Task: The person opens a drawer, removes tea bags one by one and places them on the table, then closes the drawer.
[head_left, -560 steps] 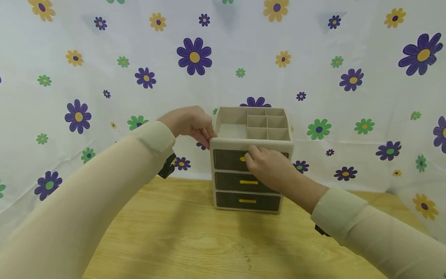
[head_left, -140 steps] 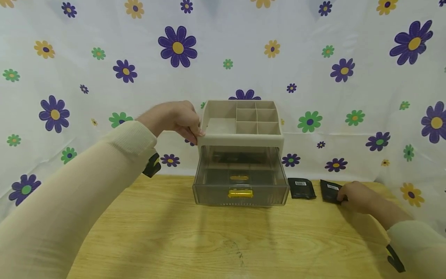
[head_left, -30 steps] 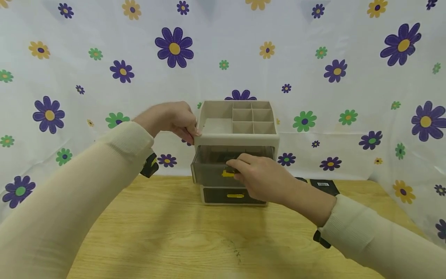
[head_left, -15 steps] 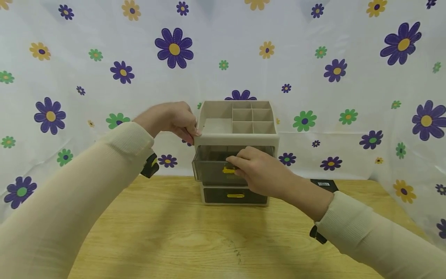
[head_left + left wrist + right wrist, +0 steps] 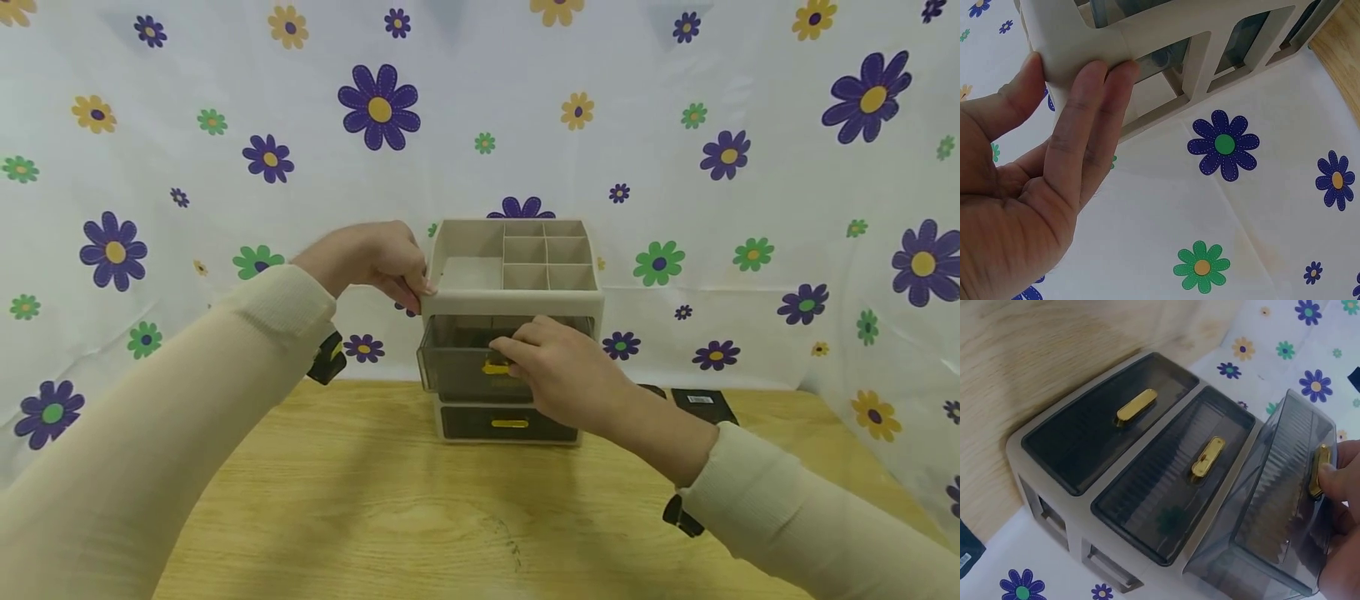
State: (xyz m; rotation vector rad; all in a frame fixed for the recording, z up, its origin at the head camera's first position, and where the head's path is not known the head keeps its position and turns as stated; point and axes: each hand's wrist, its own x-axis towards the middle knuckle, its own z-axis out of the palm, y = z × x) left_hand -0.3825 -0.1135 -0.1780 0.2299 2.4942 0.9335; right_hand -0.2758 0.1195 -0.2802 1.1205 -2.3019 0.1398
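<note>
A beige desktop drawer organizer (image 5: 517,302) with smoky see-through drawers and gold handles stands upright on the table. Its top drawer (image 5: 457,368) is pulled partway out; the two lower drawers are closed. My left hand (image 5: 390,262) holds the organizer's upper left corner, thumb on one face and fingers (image 5: 1075,125) along the side frame. At the drawer's front, my right hand (image 5: 570,371) grips the panel by its gold handle (image 5: 1320,472), thumb pressed on the handle. The right wrist view shows only part of that hand. A dark shape shows through inside the top drawer.
Behind my right forearm, two flat black packets lie on the wooden table (image 5: 420,517), one with a white label (image 5: 705,404), the other mostly hidden (image 5: 654,390). The organizer's top has one large and several small compartments. A flowered cloth (image 5: 480,183) hangs close behind.
All drawers were closed at first, then the top one stood wide open while my right hand touched a packet. That hand is now back on the drawer, which is mostly pushed in. The left hand stayed.
</note>
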